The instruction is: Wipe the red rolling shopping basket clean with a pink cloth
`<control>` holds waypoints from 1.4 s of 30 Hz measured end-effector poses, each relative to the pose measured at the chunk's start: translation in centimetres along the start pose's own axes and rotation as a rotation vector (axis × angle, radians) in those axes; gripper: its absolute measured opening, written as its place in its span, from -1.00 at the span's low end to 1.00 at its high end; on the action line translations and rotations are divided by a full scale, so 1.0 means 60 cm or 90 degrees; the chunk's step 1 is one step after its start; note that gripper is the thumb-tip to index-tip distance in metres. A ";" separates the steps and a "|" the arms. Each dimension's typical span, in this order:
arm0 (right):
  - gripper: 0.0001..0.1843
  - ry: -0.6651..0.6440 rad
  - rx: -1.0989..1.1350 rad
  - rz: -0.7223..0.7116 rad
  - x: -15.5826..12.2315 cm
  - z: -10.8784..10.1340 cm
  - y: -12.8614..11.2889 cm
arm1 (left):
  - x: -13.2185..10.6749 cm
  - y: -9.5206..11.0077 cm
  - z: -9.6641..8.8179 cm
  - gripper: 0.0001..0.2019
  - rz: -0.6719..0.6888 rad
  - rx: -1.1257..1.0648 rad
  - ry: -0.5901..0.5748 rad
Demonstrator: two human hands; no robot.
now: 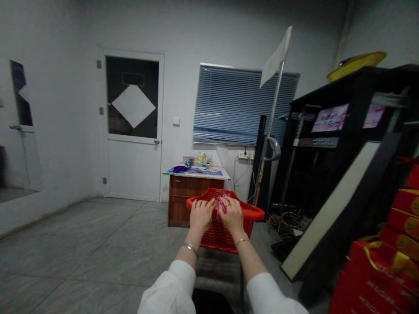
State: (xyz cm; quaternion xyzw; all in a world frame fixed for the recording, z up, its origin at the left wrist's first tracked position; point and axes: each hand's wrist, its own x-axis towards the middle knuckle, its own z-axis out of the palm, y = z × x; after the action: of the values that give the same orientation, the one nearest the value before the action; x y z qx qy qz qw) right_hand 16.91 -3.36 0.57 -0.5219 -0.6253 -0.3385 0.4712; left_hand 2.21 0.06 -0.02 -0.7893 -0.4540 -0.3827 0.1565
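Both arms reach forward over a red plastic basket (pixel 216 235) with a wide rim and slotted walls. My right hand (pixel 233 214) is closed around a small, shiny pink crinkled thing (pixel 221 205), which looks like thin plastic or cloth. Close beside it, my left hand (pixel 202 214) has its fingers bent, with thumb and fingertips pressed at the left side of the pink thing. Both hands are at the basket's near side, and they hide part of its rim and inside. The exact kind of the pink thing cannot be made out.
Behind the basket stands a brown wooden cabinet (pixel 183 200) with a purple cloth (pixel 180 168) and small bottles on top. A sign pole (pixel 276 100), a leaning board (pixel 330 213), a black rack (pixel 355 100) and red gift bags (pixel 369 279) fill the right. A white door (pixel 134 170) is back left.
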 end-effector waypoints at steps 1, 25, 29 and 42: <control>-0.68 0.011 0.001 0.011 -0.002 -0.002 0.011 | 0.001 -0.001 0.002 -0.61 -0.003 0.000 0.001; -0.70 -0.034 0.023 -0.013 0.007 0.046 0.011 | 0.008 -0.027 0.025 -0.61 -0.035 -0.061 0.017; -0.71 0.017 -0.003 0.081 0.007 0.042 0.040 | 0.007 -0.041 0.025 -0.62 -0.037 -0.066 0.015; -0.62 0.004 0.009 0.029 0.011 0.061 0.015 | 0.009 -0.056 0.017 -0.63 -0.025 -0.065 -0.003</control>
State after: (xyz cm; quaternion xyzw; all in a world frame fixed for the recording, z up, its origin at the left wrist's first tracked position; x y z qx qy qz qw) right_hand 16.92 0.44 -0.05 -0.5317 -0.6139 -0.3249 0.4847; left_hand 0.04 2.76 -0.65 -0.7879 -0.4498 -0.4066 0.1075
